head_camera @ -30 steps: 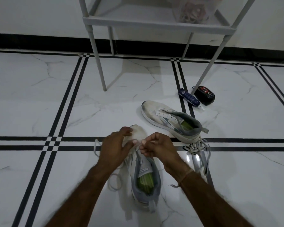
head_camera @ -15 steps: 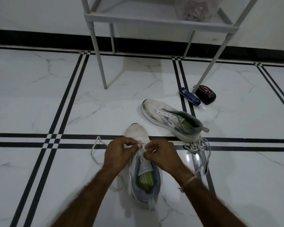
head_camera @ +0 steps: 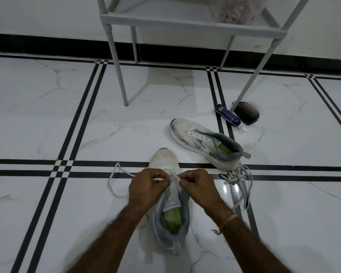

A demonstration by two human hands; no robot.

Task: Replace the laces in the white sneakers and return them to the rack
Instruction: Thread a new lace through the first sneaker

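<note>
Reaching forward and down from the bottom edge, both forearms meet over the near sneaker (head_camera: 163, 159), which stands on the floor (head_camera: 47, 119) with its toe pointing away and its green insole showing. The left hand (head_camera: 146, 186) has its fingers curled and pinches a white lace (head_camera: 109, 181) at the front of the eyelet rows. The right hand (head_camera: 197, 186) mirrors it, fingers curled tight on another strand of the lace, knuckles of the two hands close together above the tongue. Slack lace loops out on the tiles to the left of the left hand. A thin thread band (head_camera: 227, 221) circles the right wrist. The second sneaker (head_camera: 203, 142) lies unlaced just beyond and to the right, with a loose heap of grey laces (head_camera: 238, 178) at its heel. The floor is white marble-look tile crossed by paired black lines, meeting a black skirting (head_camera: 47, 44) under a pale wall. A grey rack (head_camera: 185, 24) stands against that wall, a clear bag (head_camera: 234, 8) on its shelf. Beside its right front leg lie a blue tube (head_camera: 226, 115) and a dark rounded object (head_camera: 247, 113).
</note>
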